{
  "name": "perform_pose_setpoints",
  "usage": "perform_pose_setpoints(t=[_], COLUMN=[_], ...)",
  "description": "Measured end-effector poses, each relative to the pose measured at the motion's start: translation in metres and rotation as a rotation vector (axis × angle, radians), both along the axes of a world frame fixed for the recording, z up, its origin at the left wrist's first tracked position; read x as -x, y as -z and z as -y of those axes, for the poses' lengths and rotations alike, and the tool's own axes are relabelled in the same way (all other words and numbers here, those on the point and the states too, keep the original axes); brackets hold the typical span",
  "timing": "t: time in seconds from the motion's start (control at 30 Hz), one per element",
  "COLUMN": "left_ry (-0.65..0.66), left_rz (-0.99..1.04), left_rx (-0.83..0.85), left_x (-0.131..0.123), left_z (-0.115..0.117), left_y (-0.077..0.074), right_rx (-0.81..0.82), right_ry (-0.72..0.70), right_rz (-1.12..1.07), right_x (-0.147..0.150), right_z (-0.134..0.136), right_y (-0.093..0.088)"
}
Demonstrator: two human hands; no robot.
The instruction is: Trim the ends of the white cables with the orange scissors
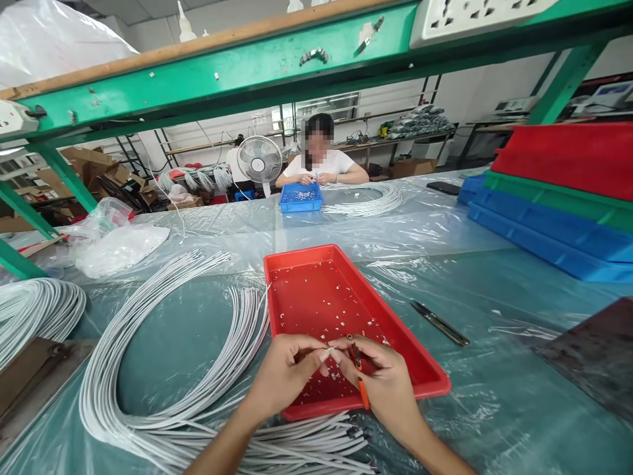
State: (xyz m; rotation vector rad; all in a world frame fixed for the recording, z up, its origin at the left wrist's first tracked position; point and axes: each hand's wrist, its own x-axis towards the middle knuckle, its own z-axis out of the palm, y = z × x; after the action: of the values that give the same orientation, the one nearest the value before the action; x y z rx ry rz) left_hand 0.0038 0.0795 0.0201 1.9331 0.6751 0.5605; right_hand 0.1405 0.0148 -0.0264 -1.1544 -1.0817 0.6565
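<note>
Over the near part of a red tray [400,323], my two hands meet fingertip to fingertip. My left hand [284,369] is closed, its thumb and forefinger pinching a thin white cable end [330,351]. Closed as well, my right hand [390,376] pinches at the same spot and holds a small orange-handled tool [364,394] between its fingers; the fingers partly cover the tool. Small white scraps [341,307] lie scattered in the tray. A coiled bundle of white cables [101,369] curves around to the left, with many cut ends below the tray.
Metal thread snips [440,323] lie right of the tray. Stacked red, green and blue trays [558,191] stand at the right. Another cable coil [44,310] sits at far left. Across the table, a person [321,158] works over a blue tray [301,206]. A green shelf beam [267,63] spans overhead.
</note>
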Motion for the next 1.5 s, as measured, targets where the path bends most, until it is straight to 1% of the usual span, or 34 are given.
perform_pose_setpoints(t=[0.07,0.17,0.23,0.4,0.6,0.8,0.87,1.03,1.17,1.27,1.37,1.5], left_ry=[-0.132,-0.302,-0.354,-0.403,-0.423,-0.416,-0.404,-0.377,-0.372,-0.382,-0.398,-0.367], left_rz=[0.054,0.102,0.132,0.188,0.195,0.188,0.165,0.102,0.077,0.09,0.124,0.161], left_rx=[-0.003,-0.11,-0.201,-0.347,-0.389,-0.399,-0.378,-0.258,-0.196,-0.188,-0.275,-0.531], left_x=[0.0,0.001,0.002,0.002,0.0,0.0,0.0,-0.001,-0.002,-0.001,0.002,0.006], left_z=[0.006,0.017,0.022,0.027,0.027,0.029,0.03,0.032,0.033,0.032,0.03,0.026], left_y=[0.01,0.021,0.026,0.032,0.036,0.038,0.038,0.034,0.033,0.033,0.032,0.034], right_rx=[0.039,0.096,0.127,0.175,0.213,0.216,0.21,0.178,0.151,0.136,0.125,0.133], right_ry=[-0.025,-0.064,-0.083,-0.102,-0.112,-0.077,-0.048,0.022,0.051,0.057,0.048,-0.025], right_rz=[-0.063,-0.167,-0.228,-0.336,-0.387,-0.347,-0.323,-0.267,-0.223,-0.19,-0.177,-0.171], right_x=[0.002,0.006,0.008,0.011,0.009,0.009,0.01,0.014,0.015,0.016,0.015,0.013], right_z=[0.002,0.004,0.004,0.003,0.004,0.003,0.003,0.005,0.006,0.006,0.006,0.007], right_y=[0.0,-0.002,-0.004,-0.006,-0.003,-0.006,-0.009,-0.014,-0.01,-0.006,-0.006,-0.01])
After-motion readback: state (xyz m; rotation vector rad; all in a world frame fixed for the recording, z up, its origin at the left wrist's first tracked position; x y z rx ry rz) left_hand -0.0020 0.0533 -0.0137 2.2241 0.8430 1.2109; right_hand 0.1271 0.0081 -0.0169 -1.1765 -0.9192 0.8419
